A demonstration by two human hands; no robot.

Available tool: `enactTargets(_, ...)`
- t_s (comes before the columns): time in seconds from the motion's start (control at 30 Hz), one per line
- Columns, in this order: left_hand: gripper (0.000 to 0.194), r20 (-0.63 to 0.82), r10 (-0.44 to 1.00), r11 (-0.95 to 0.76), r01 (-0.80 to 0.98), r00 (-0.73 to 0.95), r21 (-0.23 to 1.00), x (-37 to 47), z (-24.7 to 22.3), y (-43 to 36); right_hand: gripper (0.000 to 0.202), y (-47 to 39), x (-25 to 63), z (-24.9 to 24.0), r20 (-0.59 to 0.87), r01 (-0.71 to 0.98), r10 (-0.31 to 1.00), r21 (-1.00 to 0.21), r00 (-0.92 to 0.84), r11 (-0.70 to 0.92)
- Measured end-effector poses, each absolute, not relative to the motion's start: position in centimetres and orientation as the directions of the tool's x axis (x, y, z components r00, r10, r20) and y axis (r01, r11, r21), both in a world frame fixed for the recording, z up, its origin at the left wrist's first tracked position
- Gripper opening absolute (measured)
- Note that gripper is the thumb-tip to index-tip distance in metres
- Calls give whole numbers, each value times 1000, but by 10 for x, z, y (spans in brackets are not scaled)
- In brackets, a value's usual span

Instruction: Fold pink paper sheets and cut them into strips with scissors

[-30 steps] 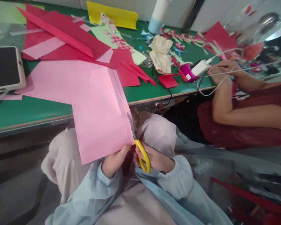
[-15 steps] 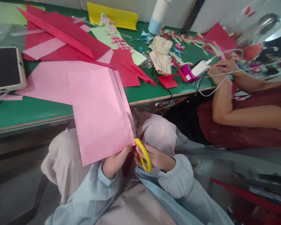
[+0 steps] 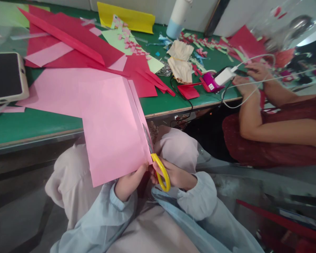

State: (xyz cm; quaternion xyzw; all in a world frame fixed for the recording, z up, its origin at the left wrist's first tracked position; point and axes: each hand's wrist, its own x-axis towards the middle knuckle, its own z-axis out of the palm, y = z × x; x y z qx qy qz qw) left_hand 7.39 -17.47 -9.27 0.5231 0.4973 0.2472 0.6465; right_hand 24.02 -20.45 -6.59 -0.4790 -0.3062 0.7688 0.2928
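A large pink paper sheet (image 3: 113,133) reaches from the table's edge down over my lap. My left hand (image 3: 130,181) pinches its bottom edge near the lower right corner, thumb on top. Yellow-handled scissors (image 3: 162,174) are in my right hand (image 3: 177,175), whose fingers wrap round the handles. Their blades lie along the sheet's right side, beside a narrow pink strip that runs down that edge. Some fingers of both hands are hidden under the paper and the handles.
On the green table (image 3: 52,121) lie red sheets (image 3: 81,38), a phone (image 3: 6,77), a yellow folded sheet (image 3: 126,19), a bottle (image 3: 177,21) and a white charger (image 3: 224,76) with cables. Another person's hands and forearms (image 3: 252,105) are at the right.
The scissors have shifted very slightly upward in my right hand. My left hand stays on the sheet. The other person's hands have moved apart a little.
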Motion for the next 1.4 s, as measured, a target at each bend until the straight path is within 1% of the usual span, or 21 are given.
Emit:
enactTargets(0.13,36,-382,842,334,189,381,924,74,-94,-175,52,-202,240,-65,-562,-138,731,-749,-387,-648)
enactTargets(0.27,35,-381,835,345,162,396,924,75,-96,-176,47,-201,240,-65,-539,-149,740,-759,-403,-634)
enactTargets(0.5,36,-379,865,328,202,328,923,75,-93,-176,50,-203,240,-71,-553,-175,750,-750,-364,-638)
enactTargets(0.73,36,-371,859,316,204,353,926,75,-93,-176,47,-203,239,-70,-549,-210,745,-733,-378,-647)
enactTargets(0.83,35,-345,844,315,141,410,939,75,-92,-175,48,-202,240,-69,-549,-194,749,-743,-372,-641)
enactTargets(0.93,39,-322,758,374,27,567,927,77,-89,-174,48,-200,241,-66,-540,-160,755,-764,-372,-625)
enactTargets(1.0,42,-314,714,414,-16,626,910,78,-87,-174,48,-198,241,-64,-542,-133,750,-771,-379,-623)
enactTargets(1.17,41,-328,705,444,-30,629,895,79,-87,-175,51,-197,241,-63,-544,-123,744,-769,-388,-627)
enactTargets(1.27,43,-318,705,432,-29,634,901,79,-87,-175,48,-198,241,-65,-533,-131,745,-772,-400,-622)
enactTargets(1.4,42,-305,742,391,-16,597,920,79,-86,-174,44,-199,242,-69,-524,-160,755,-770,-393,-618)
